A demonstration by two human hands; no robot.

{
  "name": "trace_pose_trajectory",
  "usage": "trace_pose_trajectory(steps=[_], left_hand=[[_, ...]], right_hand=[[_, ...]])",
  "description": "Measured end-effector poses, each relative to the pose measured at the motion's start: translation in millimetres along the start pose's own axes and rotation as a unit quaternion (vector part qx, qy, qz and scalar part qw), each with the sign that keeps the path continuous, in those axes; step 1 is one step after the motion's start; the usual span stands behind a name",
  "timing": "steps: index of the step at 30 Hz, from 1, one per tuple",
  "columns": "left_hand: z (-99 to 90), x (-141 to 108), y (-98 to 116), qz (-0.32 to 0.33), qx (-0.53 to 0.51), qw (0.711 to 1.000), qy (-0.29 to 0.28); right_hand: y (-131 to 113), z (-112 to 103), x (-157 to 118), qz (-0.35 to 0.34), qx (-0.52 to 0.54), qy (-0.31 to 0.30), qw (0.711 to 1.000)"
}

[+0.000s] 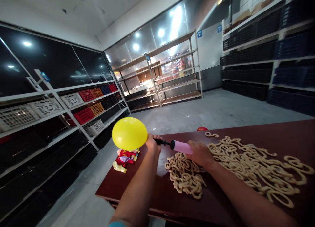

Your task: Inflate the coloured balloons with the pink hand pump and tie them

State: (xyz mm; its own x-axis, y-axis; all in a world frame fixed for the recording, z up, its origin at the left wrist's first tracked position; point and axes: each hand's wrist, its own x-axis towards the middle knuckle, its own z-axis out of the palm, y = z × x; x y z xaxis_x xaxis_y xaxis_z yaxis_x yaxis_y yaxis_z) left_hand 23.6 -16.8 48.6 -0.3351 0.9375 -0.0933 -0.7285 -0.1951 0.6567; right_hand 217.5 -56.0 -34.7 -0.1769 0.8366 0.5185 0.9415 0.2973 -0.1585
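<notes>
A yellow balloon [129,133], swollen and round, sits at the left side of my left hand [154,143]. The fingers of that hand close around the balloon's neck, where it meets the black end of a hand pump; the exact join is hidden. My right hand [199,152] grips the pink barrel of the balloon pump [181,147], which lies crosswise between both hands above the table. Part of its thin black rod shows. Under the balloon lies a small heap of red, white and yellow pieces [126,158], including a limp pale-yellow balloon [119,167].
Beige twisted strands form a small pile [185,181] and a wider spread [251,164] on the dark red table [167,200]. Something red [202,129] shows past its far edge. Shelves with crates [83,116] stand left and right; a metal rack [172,85] stands behind.
</notes>
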Motion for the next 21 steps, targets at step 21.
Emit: trace_pose_trajectory(steps=[21], left_hand=[[31.2, 13.7, 14.7, 0.031, 0.024, 0.999, -0.027]], right_hand=[[26.6, -4.3, 3.0, 0.064, 0.021, 0.031, 0.997]])
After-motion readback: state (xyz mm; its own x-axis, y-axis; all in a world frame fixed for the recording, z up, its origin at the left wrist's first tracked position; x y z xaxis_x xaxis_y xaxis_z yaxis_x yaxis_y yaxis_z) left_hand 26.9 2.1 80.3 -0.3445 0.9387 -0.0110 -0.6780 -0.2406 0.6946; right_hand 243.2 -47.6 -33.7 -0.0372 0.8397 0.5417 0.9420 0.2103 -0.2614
